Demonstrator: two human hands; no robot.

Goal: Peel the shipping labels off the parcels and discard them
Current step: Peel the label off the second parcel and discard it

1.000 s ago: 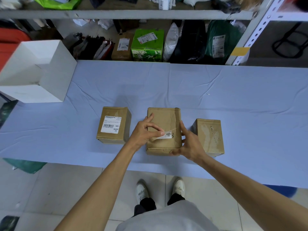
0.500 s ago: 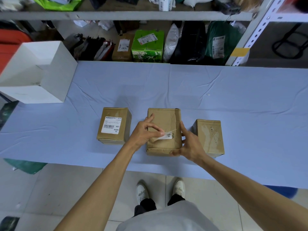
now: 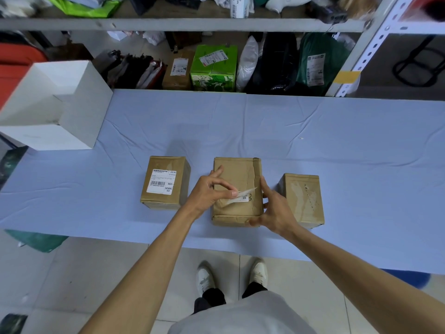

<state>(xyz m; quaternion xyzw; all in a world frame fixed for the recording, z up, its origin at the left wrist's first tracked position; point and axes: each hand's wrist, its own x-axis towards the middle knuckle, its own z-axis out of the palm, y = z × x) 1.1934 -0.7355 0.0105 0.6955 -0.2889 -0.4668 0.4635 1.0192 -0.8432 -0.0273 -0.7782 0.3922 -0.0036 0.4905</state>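
Observation:
Three brown cardboard parcels stand in a row on the light blue table (image 3: 337, 131). The middle parcel (image 3: 234, 172) carries a white shipping label (image 3: 243, 195) that is partly lifted off its top. My left hand (image 3: 207, 191) pinches the loose edge of that label between thumb and forefinger. My right hand (image 3: 274, 208) grips the parcel's right side and front right corner. The left parcel (image 3: 166, 182) bears a full white label (image 3: 162, 181) with a barcode. The right parcel (image 3: 302, 198) shows only torn paper residue on top.
A white open box (image 3: 79, 116) sits at the table's far left. Behind the table a metal shelf (image 3: 183, 24) holds a green carton (image 3: 213, 68), bags and more labelled parcels. My white shoes show on the tiled floor below the near table edge.
The scene is nearly still. My left hand keeps pinching the label on the middle parcel; the label's lifted part looks about the same.

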